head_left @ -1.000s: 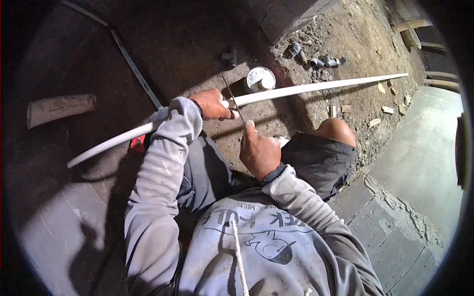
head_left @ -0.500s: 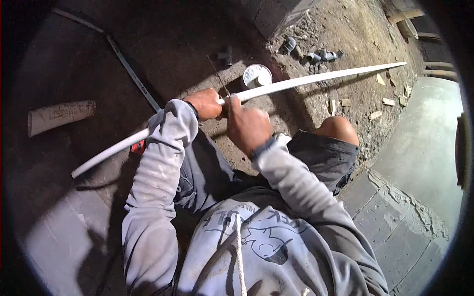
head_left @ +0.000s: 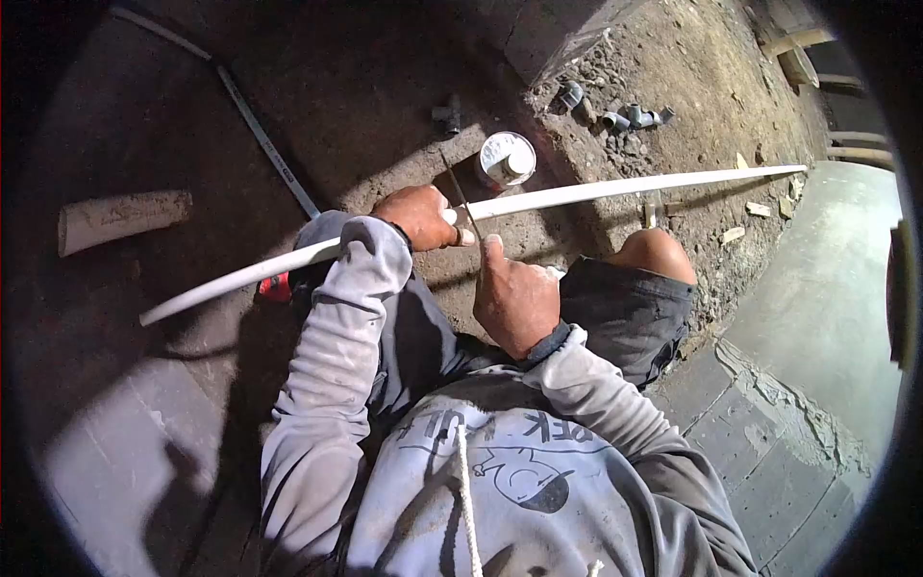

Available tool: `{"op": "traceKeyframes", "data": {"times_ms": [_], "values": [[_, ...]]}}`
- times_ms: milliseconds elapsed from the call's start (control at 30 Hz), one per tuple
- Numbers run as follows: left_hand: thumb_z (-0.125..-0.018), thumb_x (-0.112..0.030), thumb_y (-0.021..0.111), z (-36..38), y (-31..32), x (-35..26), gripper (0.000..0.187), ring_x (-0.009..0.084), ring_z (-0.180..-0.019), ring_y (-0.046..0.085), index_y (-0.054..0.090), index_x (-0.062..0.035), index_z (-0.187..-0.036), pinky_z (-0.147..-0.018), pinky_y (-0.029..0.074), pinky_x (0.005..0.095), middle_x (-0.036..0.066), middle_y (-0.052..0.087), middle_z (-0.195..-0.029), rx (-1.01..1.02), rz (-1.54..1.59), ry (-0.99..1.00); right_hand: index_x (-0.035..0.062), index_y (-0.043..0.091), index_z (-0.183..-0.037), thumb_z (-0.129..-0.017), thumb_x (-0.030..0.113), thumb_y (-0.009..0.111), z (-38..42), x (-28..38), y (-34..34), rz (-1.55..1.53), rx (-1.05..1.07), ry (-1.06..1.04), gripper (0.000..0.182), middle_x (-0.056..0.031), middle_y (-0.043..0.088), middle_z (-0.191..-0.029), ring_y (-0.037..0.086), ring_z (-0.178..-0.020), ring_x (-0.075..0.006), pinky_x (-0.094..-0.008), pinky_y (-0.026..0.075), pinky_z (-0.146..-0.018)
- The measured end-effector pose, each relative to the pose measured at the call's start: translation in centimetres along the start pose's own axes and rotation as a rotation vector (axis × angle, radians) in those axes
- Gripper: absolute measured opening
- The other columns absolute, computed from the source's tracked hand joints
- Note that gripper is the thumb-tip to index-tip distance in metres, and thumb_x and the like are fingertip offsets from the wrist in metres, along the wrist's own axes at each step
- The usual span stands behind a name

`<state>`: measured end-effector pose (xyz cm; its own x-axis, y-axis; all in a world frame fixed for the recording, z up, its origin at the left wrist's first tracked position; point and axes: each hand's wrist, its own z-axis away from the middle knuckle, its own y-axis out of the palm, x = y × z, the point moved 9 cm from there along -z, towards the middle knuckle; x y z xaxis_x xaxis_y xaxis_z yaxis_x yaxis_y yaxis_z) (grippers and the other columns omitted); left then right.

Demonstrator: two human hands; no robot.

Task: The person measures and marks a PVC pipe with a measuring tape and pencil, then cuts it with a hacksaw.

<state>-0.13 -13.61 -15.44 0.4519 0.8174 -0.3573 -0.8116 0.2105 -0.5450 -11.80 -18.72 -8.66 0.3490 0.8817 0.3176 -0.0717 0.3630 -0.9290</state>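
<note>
A long white pipe (head_left: 615, 189) lies across in front of me, one end at the lower left, the other on the dirt at the right. My left hand (head_left: 421, 217) is wrapped round it near its middle. A thin saw blade (head_left: 453, 176) crosses the pipe just right of that hand. Below the pipe, my right hand (head_left: 517, 300) is closed round the blade's near end, with a finger pointing along it; the grip itself is mostly hidden by the fingers.
Beyond the pipe stands an open can (head_left: 507, 160). Grey fittings (head_left: 636, 117) lie on rubble at the upper right, and another fitting (head_left: 447, 114) on the dark floor. A short wide pipe piece (head_left: 125, 220) and a thin grey pipe (head_left: 260, 132) are at the left.
My right hand has moved back toward my body and slightly right, drawing the blade with it. My left hand and the pipe have shifted a little to the right.
</note>
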Motion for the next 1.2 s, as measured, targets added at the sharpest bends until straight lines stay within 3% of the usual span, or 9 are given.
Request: {"op": "traceKeyframes", "data": {"times_ms": [167, 300, 367, 567, 667, 833, 1000, 1133, 1200], "values": [[-0.069, -0.048, 0.073, -2.1, 0.3, 0.8, 0.045, 0.0307, -0.092, 0.064, 0.069, -0.0109, -0.093, -0.079, 0.05, 0.0413, 0.014, 0.067, -0.094, -0.188, -0.133, 0.038, 0.0041, 0.048, -0.091, -0.078, 0.013, 0.053, -6.1, 0.1, 1.2, 0.044, 0.022, 0.034, 0.016, -0.0163, 0.06, -0.058, 0.063, -0.055, -0.0343, -0.0451, 0.05, -0.052], [-0.071, -0.045, 0.071, 0.4, -0.7, 0.5, 0.04, 0.0297, -0.093, 0.064, 0.069, -0.0123, -0.094, -0.082, 0.049, 0.0418, 0.012, 0.068, -0.094, -0.163, -0.04, -0.07, 0.0043, 0.05, -0.092, -0.079, 0.015, 0.052, -0.3, 0.2, -0.4, 0.013, 0.105, 0.024, 0.017, -0.0174, 0.059, -0.057, 0.062, -0.055, -0.0353, -0.046, 0.049, -0.051], [-0.069, -0.05, 0.071, 0.3, -1.1, 0.2, 0.044, 0.0346, -0.084, 0.064, 0.069, -0.0085, -0.086, -0.075, 0.05, 0.0444, 0.017, 0.067, -0.084, -0.212, 0.004, -0.004, 0.004, 0.049, -0.092, -0.079, 0.015, 0.051, 1.2, 0.2, -0.4, 0.041, 0.151, 0.049, 0.017, -0.017, 0.059, -0.057, 0.063, -0.055, -0.0341, -0.0452, 0.049, -0.05], [-0.07, -0.048, 0.073, -1.0, -0.9, 0.7, 0.043, 0.0338, -0.085, 0.065, 0.07, -0.0091, -0.087, -0.075, 0.05, 0.0434, 0.016, 0.067, -0.086, -0.372, -0.062, 0.017, 0.0033, 0.048, -0.094, -0.077, 0.014, 0.053, -4.3, 0.5, 0.7, 0.026, -0.031, -0.061, 0.021, -0.0149, 0.059, -0.056, 0.063, -0.054, -0.0323, -0.0436, 0.049, -0.048], [-0.072, -0.037, 0.071, 1.6, -1.5, -0.3, 0.033, 0.0353, -0.086, 0.064, 0.069, -0.0094, -0.091, -0.076, 0.05, 0.0447, 0.016, 0.067, -0.089, -0.247, 0.011, -0.026, 0.0029, 0.046, -0.096, -0.076, 0.014, 0.055, 1.4, 0.3, -0.6, 0.077, 0.194, 0.044, 0.024, -0.0158, 0.06, -0.058, 0.063, -0.055, -0.032, -0.0426, 0.049, -0.049], [-0.075, -0.034, 0.068, -1.4, -0.2, -0.3, 0.029, 0.0316, -0.09, 0.065, 0.07, -0.0097, -0.091, -0.081, 0.049, 0.0416, 0.016, 0.067, -0.089, -0.266, -0.077, 0.039, 0.0023, 0.047, -0.093, -0.08, 0.011, 0.051, -6.0, -0.2, 1.8, 0.031, 0.003, -0.023, 0.016, -0.0162, 0.059, -0.058, 0.063, -0.055, -0.0325, -0.0424, 0.05, -0.049], [-0.072, -0.037, 0.071, 1.5, -0.8, -0.3, 0.033, 0.0333, -0.093, 0.064, 0.07, -0.0097, -0.09, -0.083, 0.049, 0.0416, 0.018, 0.067, -0.092, -0.285, 0.022, -0.047, 0.0026, 0.046, -0.092, -0.079, 0.012, 0.051, 1.5, 0.1, -0.6, 0.052, 0.143, -0.015, 0.016, -0.0155, 0.058, -0.054, 0.061, -0.051, -0.0334, -0.0442, 0.048, -0.046], [-0.075, -0.031, 0.067, -0.9, 0.0, -0.2, 0.025, 0.0334, -0.09, 0.065, 0.07, -0.0096, -0.088, -0.08, 0.05, 0.0416, 0.017, 0.067, -0.09, -0.379, -0.075, 0.015, 0.0023, 0.047, -0.089, -0.08, 0.012, 0.051, -4.6, -0.3, 0.5, 0.016, -0.053, -0.043, 0.014, -0.0164, 0.059, -0.056, 0.062, -0.053, -0.0328, -0.0446, 0.049, -0.048], [-0.075, -0.03, 0.067, -2.0, 0.5, 0.7, 0.024, 0.0332, -0.089, 0.065, 0.07, -0.01, -0.089, -0.08, 0.05, 0.0413, 0.017, 0.067, -0.09, -0.36, -0.081, 0.007, 0.0026, 0.047, -0.088, -0.08, 0.012, 0.051, -5.1, -0.2, 1.0, 0.044, -0.007, -0.03, 0.013, -0.0165, 0.059, -0.056, 0.062, -0.053, -0.0326, -0.0442, 0.049, -0.047]]}}
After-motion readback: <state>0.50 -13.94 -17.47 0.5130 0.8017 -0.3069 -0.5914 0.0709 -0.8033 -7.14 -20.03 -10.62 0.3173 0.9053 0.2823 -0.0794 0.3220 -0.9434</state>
